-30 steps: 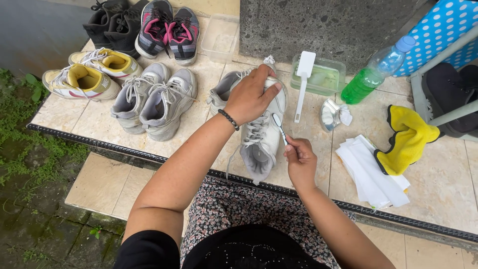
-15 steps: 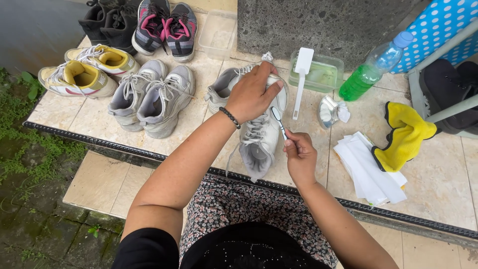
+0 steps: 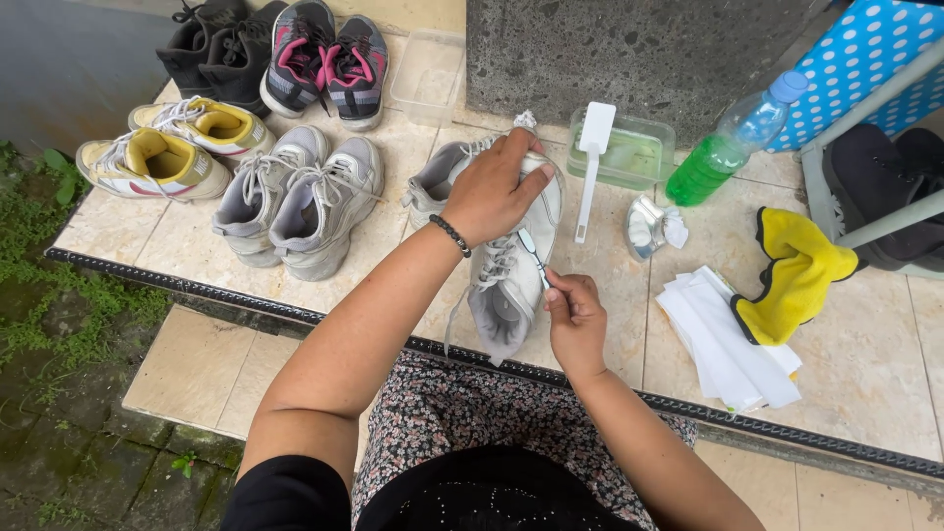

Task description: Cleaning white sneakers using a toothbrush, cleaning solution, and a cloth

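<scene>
Two hands work over a tiled ledge (image 3: 865, 374) that carries everything in my view. Biggest on it are the shoes: a grey pair (image 3: 295, 202) to my left, a yellow-lined pair (image 3: 177, 147) beyond those, and black (image 3: 211, 49) and pink-trimmed pairs (image 3: 329, 59) at the far edge. Straight ahead lies the pale grey sneaker (image 3: 506, 280), toe toward me, its mate (image 3: 438, 177) just beside it on the left. My left hand (image 3: 497, 192) is clamped over the sneaker's heel end, fingers wrapped down its far side, a bead bracelet on the wrist. My right hand (image 3: 575, 315) is closed in a narrow pinch on a thin brush (image 3: 534, 258), whose tip touches the sneaker's side near the laces. To the right I see a stack of white cloths (image 3: 723, 339) with a yellow cloth (image 3: 792, 280) lying partly on it. Farther back stand a bottle of green liquid (image 3: 733, 147), tilted, and a clear tub (image 3: 639, 157) with a white brush (image 3: 593, 162) leaning on its rim. A small crumpled silver packet (image 3: 649, 226) sits between tub and cloths.
</scene>
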